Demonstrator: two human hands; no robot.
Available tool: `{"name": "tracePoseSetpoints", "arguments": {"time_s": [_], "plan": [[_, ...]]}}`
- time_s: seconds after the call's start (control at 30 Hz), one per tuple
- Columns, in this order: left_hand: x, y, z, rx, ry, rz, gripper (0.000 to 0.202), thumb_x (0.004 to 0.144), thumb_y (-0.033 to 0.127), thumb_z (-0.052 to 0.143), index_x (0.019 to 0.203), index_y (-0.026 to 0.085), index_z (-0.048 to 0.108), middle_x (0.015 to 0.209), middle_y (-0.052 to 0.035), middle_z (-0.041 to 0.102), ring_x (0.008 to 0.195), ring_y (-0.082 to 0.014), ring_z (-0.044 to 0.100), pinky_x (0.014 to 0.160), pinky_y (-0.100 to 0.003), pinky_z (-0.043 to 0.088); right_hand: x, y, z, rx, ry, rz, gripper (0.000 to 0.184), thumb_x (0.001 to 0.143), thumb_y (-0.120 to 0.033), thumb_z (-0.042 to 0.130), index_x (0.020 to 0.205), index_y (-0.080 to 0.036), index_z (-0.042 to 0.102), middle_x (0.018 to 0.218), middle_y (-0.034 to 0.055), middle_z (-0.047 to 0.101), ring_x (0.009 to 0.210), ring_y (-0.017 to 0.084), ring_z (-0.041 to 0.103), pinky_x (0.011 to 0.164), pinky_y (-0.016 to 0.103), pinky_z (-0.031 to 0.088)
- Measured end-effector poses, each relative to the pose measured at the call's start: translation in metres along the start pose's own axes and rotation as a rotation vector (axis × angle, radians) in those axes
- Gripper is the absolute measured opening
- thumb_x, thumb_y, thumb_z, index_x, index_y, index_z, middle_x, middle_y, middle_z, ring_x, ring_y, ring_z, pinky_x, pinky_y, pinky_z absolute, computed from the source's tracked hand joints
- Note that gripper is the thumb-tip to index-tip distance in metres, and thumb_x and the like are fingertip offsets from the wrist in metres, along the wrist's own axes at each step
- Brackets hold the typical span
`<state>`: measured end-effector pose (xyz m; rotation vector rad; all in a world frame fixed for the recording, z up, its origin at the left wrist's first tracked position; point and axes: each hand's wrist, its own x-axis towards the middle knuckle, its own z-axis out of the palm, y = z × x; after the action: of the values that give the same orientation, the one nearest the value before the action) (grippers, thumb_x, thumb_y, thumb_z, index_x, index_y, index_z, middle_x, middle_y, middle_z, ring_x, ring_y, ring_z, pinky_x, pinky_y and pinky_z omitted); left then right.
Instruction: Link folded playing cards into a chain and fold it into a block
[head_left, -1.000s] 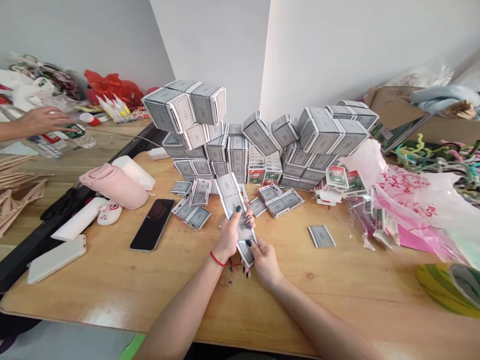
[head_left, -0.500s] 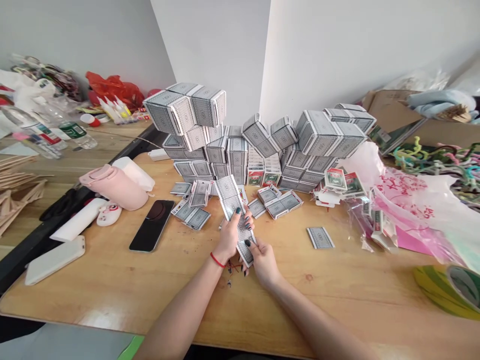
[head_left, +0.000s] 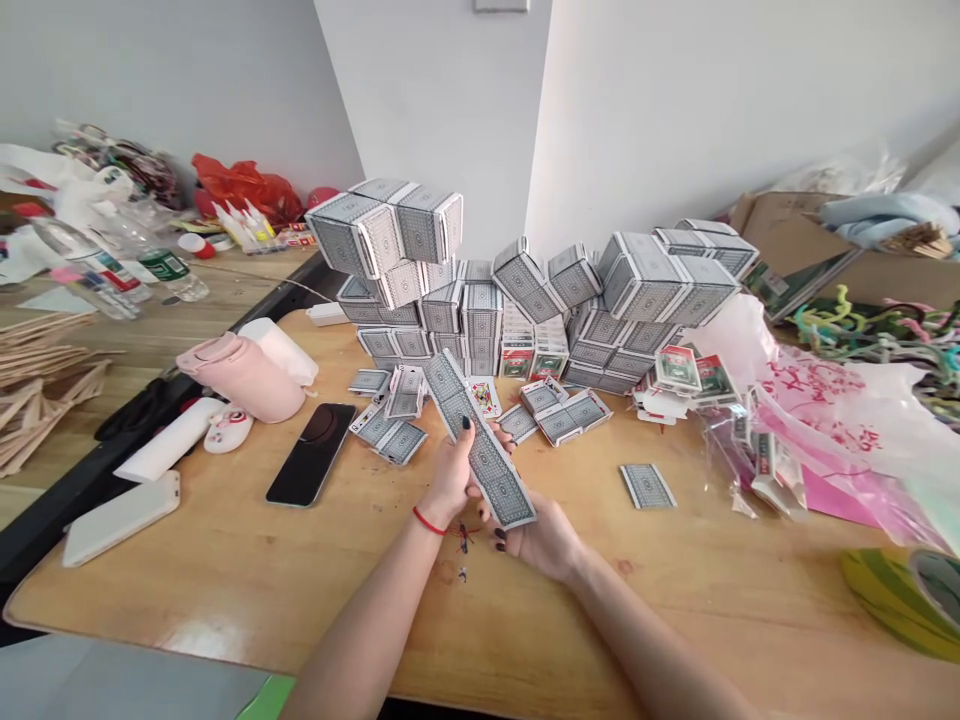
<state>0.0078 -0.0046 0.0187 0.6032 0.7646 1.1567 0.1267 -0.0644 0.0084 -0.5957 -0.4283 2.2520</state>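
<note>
We'd call the card strip [head_left: 491, 462] light, prob. next to no weight. Stiff-ish across its width, but lengthwise we'd expect it to bend, esp. where cards meet. Faces look smooth, so maybe a bit slippery; joins are prob. the fragile bit, & edges could crease if we pinch hard. Best hold, we think: flat, thumb on top & fingers under, approx. mid-length, w/ the other hand backing up the near end.

Looks: long, narrow, straight; grey patterned card backs in a row, pale border along both long edges, near end squared off. Exact no. of cards we can't tell; underside hidden.

Where: up in our hands, above the mid part of the table [head_left: 225, 570], tilted, far end to the left & near end to the right. Btwn the phone [head_left: 311, 460] on the left & the single card [head_left: 647, 486] on the right; folded card pieces [head_left: 391, 437] and a face-up card [head_left: 484, 395] lie farther off, w/ stacked card blocks [head_left: 480, 335] beyond.

Hands: our left hand [head_left: 452, 468] is closed round the strip approx. mid-length, dark-nailed thumb flat on top, fingers underneath. Our right hand [head_left: 546, 540] is half curled at the near end, fingertips partly under it; whether it actually grips, we can't tell, thumb's not clear.
</note>
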Motion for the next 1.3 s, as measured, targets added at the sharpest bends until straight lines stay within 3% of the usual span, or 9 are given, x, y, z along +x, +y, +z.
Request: {"name": "tracePoseSetpoints", "arguments": {"time_s": [0.13, 0.33, 0.47, 0.57, 0.7, 0.8, 0.93, 1.03, 1.3], "plan": [[0.001, -0.001, -0.002, -0.053, -0.1, 0.032, 0.048, 0.071, 0.048, 0.058, 0.103, 0.012, 0.059, 0.083, -0.0105, 0.067, 0.08, -0.022, 0.063, 0.066, -0.03, 0.049, 0.003, 0.0, -0.006, -0.07, 0.163, -0.12, 0.015, 0.07, -0.025, 0.063, 0.08, -0.016, 0.057, 0.063, -0.0026, 0.051, 0.049, 0.006, 0.044, 0.045, 0.016, 0.034], [0.001, 0.002, -0.002, -0.257, -0.238, -0.025, 0.052, 0.077, 0.05, 0.049, 0.115, 0.015, 0.052, 0.104, -0.012, 0.063, 0.1, -0.0263, 0.057, 0.089, -0.04, 0.041, 0.009, -0.001, -0.017, -0.483, 0.385, -0.413, 0.033, 0.068, -0.044, 0.065, 0.079, -0.017, 0.05, 0.062, -0.0026, 0.053, 0.05, 0.009, 0.048, 0.046, 0.02, 0.039], [0.001, 0.002, 0.0, -0.277, -0.172, -0.017, 0.04, 0.079, 0.024, 0.053, 0.118, 0.015, 0.05, 0.104, -0.01, 0.064, 0.1, -0.0241, 0.058, 0.094, -0.041, 0.038, 0.009, 0.001, -0.019, -0.691, 0.42, -0.427, 0.034, 0.068, -0.048, 0.062, 0.071, -0.016, 0.052, 0.059, -0.0016, 0.055, 0.051, 0.011, 0.05, 0.049, 0.022, 0.04], [0.0, 0.002, 0.002, -0.332, -0.167, -0.045, 0.038, 0.081, 0.026, 0.049, 0.117, 0.014, 0.05, 0.103, -0.0108, 0.064, 0.099, -0.0243, 0.058, 0.094, -0.043, 0.038, 0.008, 0.003, -0.016, -0.731, 0.347, -0.37, 0.034, 0.07, -0.049, 0.059, 0.074, -0.015, 0.054, 0.062, 0.0002, 0.059, 0.054, 0.013, 0.055, 0.053, 0.025, 0.044], [-0.003, 0.006, 0.0, -0.364, -0.238, -0.132, 0.041, 0.082, 0.034, 0.046, 0.118, 0.014, 0.049, 0.101, -0.0125, 0.065, 0.098, -0.0261, 0.059, 0.093, -0.047, 0.038, 0.006, 0.003, -0.011, -0.653, 0.204, -0.277, 0.035, 0.075, -0.05, 0.053, 0.085, -0.016, 0.049, 0.07, 0.0032, 0.063, 0.058, 0.016, 0.062, 0.056, 0.03, 0.049], [-0.003, 0.008, -0.004, -0.295, -0.281, -0.216, 0.041, 0.081, 0.036, 0.048, 0.112, 0.01, 0.053, 0.093, -0.0146, 0.066, 0.092, -0.0281, 0.061, 0.088, -0.048, 0.04, 0.004, 0.005, -0.011, -0.734, 0.214, -0.284, 0.033, 0.077, -0.049, 0.051, 0.083, -0.017, 0.048, 0.069, 0.0039, 0.064, 0.057, 0.017, 0.063, 0.054, 0.03, 0.05], [0.0, 0.007, -0.003, -0.211, -0.162, -0.211, 0.033, 0.08, 0.036, 0.049, 0.1, 0.01, 0.058, 0.075, -0.0096, 0.066, 0.077, -0.0231, 0.064, 0.08, -0.042, 0.046, 0.003, 0.008, -0.011, -0.884, 0.326, -0.391, 0.03, 0.077, -0.047, 0.05, 0.074, -0.018, 0.051, 0.059, 0.0022, 0.062, 0.055, 0.017, 0.062, 0.055, 0.029, 0.05], [0.001, 0.005, 0.004, -0.211, -0.068, -0.132, 0.026, 0.078, 0.036, 0.053, 0.089, 0.013, 0.059, 0.06, -0.002, 0.059, 0.059, -0.0154, 0.06, 0.07, -0.034, 0.048, 0.003, 0.008, -0.008, -0.743, 0.298, -0.347, 0.03, 0.076, -0.047, 0.053, 0.077, -0.018, 0.05, 0.065, 0.0036, 0.065, 0.056, 0.017, 0.063, 0.054, 0.029, 0.051], [-0.005, 0.004, 0.017, -0.338, -0.059, -0.157, 0.037, 0.077, 0.053, 0.046, 0.078, 0.016, 0.051, 0.056, 0.002, 0.044, 0.048, -0.0095, 0.044, 0.056, -0.026, 0.043, 0.007, 0.005, -0.006, -0.621, 0.267, -0.261, 0.04, 0.074, -0.054, 0.051, 0.072, -0.014, 0.05, 0.059, 0.0044, 0.066, 0.04, 0.013, 0.059, 0.039, 0.023, 0.047]]}}
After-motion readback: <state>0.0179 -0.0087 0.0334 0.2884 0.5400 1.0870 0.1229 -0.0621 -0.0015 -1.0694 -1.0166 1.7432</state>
